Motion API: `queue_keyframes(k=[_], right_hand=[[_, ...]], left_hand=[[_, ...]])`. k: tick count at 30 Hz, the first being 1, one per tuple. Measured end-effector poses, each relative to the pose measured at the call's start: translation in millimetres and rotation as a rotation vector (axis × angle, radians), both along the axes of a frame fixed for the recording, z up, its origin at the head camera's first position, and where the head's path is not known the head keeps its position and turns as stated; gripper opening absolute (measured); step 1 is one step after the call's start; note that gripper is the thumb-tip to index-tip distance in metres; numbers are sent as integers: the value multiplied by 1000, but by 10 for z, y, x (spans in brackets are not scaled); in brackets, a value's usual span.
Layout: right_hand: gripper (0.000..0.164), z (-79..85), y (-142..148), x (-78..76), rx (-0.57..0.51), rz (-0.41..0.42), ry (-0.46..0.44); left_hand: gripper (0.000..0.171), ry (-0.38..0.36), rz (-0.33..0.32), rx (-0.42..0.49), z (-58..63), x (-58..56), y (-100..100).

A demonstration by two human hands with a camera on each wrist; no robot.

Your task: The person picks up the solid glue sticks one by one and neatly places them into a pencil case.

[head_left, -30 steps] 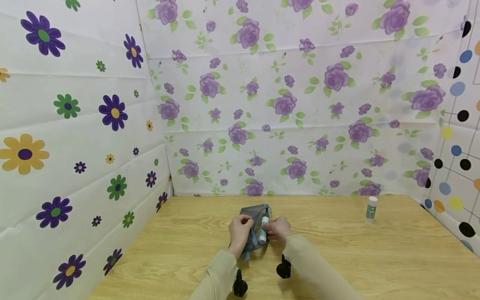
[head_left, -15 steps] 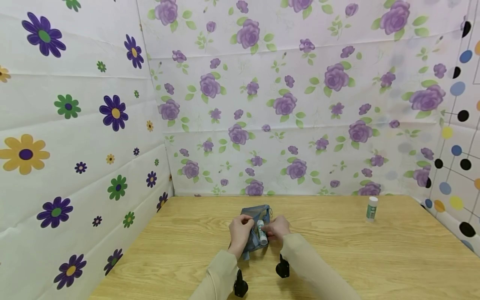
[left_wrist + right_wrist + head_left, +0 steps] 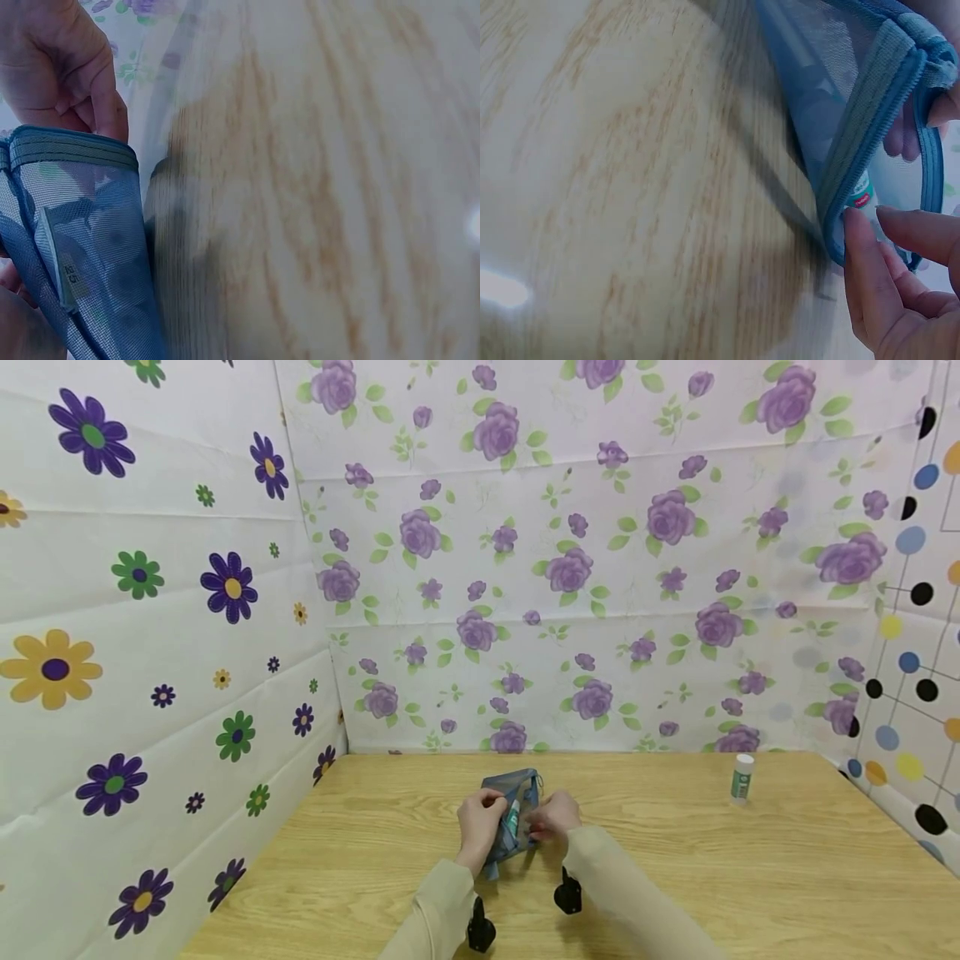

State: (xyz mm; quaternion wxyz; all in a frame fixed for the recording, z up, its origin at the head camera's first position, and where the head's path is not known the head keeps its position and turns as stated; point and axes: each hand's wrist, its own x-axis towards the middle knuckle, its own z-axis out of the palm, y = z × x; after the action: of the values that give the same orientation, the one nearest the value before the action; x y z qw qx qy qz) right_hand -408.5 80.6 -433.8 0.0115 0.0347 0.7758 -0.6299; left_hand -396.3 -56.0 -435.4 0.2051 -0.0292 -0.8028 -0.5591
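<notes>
Trainee: Where was the labelled tube (image 3: pixel 513 818)?

Instructor: It lay slanted inside the mesh pouch (image 3: pixel 500 787), near the opening. It was judged light and stiff, with a smooth wall apt to slip; hold was best taken around the body, toward the opening.

Trainee: And the mesh pouch?

Instructor: It was judged soft and prone to fold. The zip edge (image 3: pixel 874 124) appeared firmer and offered the better hold.

Trainee: What was the holding state?

Instructor: The left grip (image 3: pixel 480 822) pinched the mesh pouch at its opening. The right grip (image 3: pixel 557 814) sat across from it, thumb and forefinger parted, seemingly with nothing clasped; blur in the head view limited certainty.

Trainee: What stood beyond?

Instructor: A second tube (image 3: pixel 741 778), upright on the surface (image 3: pixel 675 877), well apart to the right. A floral sheet (image 3: pixel 637 577) hung behind.
</notes>
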Motion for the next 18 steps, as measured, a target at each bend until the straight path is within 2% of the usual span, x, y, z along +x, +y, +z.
queue_keyframes(k=[10,18], right_hand=[[14,109,75,-2,7,13,-23],[18,200,172,35,-10,3,3]], left_hand=[[10,4,-14,20,-3,3,-5],[9,-1,-10,26,-7,-5,2]])
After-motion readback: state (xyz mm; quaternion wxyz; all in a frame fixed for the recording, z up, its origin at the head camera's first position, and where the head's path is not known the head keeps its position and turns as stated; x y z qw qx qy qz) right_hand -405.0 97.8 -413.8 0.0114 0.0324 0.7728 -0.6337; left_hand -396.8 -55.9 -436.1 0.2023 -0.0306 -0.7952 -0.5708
